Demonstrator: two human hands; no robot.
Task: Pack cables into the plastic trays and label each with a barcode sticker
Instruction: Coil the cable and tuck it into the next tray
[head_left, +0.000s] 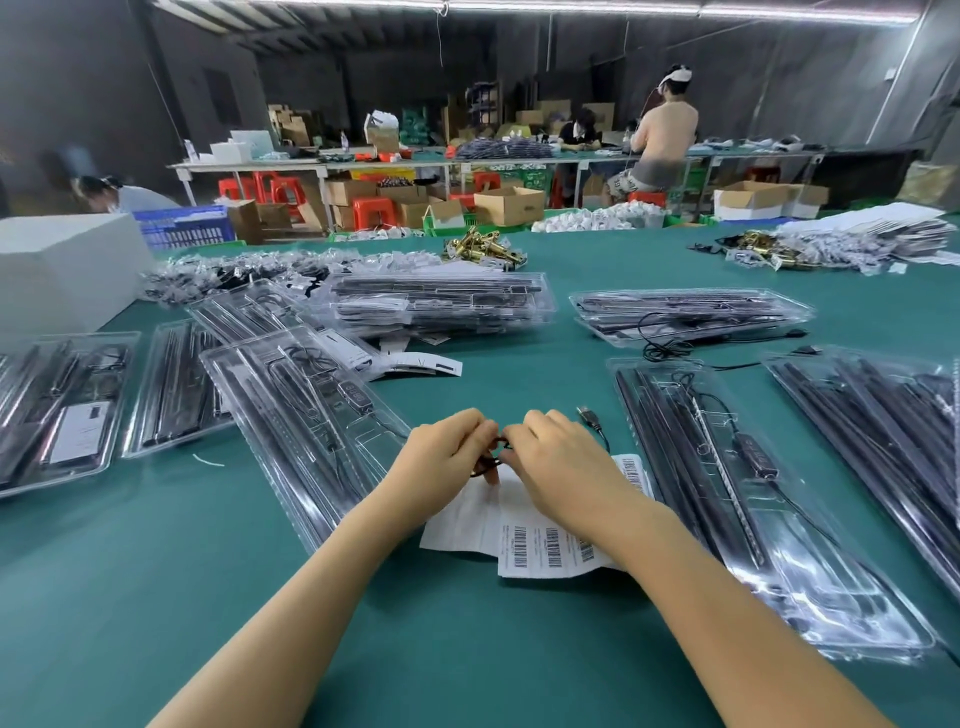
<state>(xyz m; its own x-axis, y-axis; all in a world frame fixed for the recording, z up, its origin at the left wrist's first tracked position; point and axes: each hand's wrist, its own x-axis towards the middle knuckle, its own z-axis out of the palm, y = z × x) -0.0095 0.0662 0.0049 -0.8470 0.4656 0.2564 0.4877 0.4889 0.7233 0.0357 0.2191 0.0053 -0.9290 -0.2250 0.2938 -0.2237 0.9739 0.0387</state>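
while both hands pinch the black cable (488, 462) over barcode stickers (545, 545), plastic trays (291, 415) flank them.

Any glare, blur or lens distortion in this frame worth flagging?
Head view: glare streaks the clear plastic trays; wide-angle bending curves the green table edges and forearms; background workers look soft; both hands, left hand and right hand, stay sharp on the black cable.

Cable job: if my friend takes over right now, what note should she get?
Left hand and right hand both pinch a coiled black cable above the sticker sheet; its plug lies on the green table.
An open tray waits on the right, another tray on the left.
Done: one labelled tray far left.
Left: finish coiling, tuck the cable in a tray, stick on a barcode.
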